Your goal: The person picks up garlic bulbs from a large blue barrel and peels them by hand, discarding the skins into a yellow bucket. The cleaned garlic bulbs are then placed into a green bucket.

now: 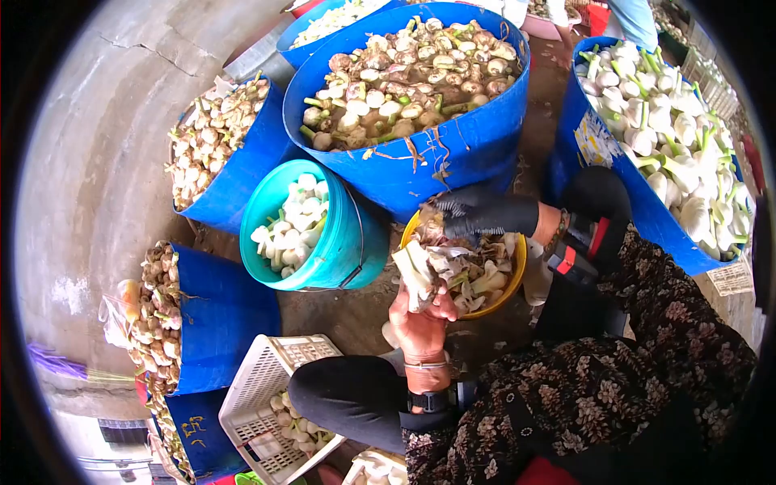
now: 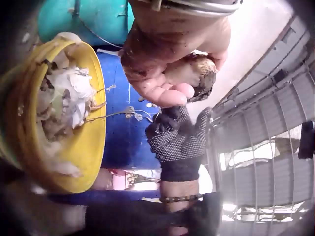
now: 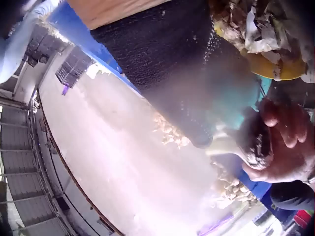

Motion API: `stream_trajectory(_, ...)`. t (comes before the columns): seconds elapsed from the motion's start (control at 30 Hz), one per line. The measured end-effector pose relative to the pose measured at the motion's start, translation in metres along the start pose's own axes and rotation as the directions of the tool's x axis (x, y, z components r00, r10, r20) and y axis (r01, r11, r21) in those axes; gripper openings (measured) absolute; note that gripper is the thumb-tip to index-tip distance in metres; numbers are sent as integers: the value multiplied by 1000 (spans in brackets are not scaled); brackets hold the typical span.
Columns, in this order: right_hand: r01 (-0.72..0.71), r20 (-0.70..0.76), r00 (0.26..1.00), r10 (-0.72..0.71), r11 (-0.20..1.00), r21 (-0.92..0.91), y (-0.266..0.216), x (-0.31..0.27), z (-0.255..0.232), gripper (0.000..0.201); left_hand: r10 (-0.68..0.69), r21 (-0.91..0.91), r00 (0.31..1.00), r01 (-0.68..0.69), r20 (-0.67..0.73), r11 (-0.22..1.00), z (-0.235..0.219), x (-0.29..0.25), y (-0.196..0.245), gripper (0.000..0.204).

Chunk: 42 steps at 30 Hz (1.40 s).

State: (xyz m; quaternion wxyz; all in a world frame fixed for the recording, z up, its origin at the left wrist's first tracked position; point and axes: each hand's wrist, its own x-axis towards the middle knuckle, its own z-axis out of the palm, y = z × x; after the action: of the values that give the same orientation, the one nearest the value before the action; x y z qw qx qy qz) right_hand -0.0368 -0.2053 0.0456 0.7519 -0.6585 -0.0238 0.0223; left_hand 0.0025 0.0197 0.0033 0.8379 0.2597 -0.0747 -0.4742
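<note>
Bare fingers of my left hand (image 1: 422,327) grip a garlic bulb (image 2: 193,73) with a dark, dirty end. Its pale stem (image 3: 224,145) points toward my gloved right hand in the right wrist view. My right hand (image 2: 178,140) wears a dark dotted glove, fingers bent and thumb raised, close to the bulb. What the gloved fingertips hold is something I cannot tell. Below both hands, a yellow tub (image 1: 517,279) contains loose garlic skins and stalks (image 1: 485,279).
A teal bucket (image 1: 368,242) of white trimmed garlic stands left of the tub. Large blue barrels (image 1: 404,174) heaped with garlic stand ahead, with another blue barrel (image 1: 570,162) to the right. A white plastic crate (image 1: 250,396) tilts beside my left knee.
</note>
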Motion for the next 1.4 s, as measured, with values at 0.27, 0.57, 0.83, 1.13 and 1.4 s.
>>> stream_trajectory(0.27,26,136,991,11,964,-266,26,-1,15,23,193,433,960,-89,-204,897,13,10,-10,53)
stream_trajectory(0.57,150,-35,984,-174,918,-367,26,5,22,22,244,627,949,-68,-198,776,19,10,-20,48)
stream_trajectory(0.83,128,-153,957,-246,832,-539,25,3,17,21,-106,185,985,130,-134,974,19,10,-23,60)
stream_trajectory(1.13,93,-140,983,-122,976,-195,55,3,17,21,246,373,957,-173,-156,911,-1,13,-19,44)
stream_trajectory(1.4,192,19,980,-197,926,-325,44,-1,30,23,576,757,810,-306,-112,577,17,15,-26,57)
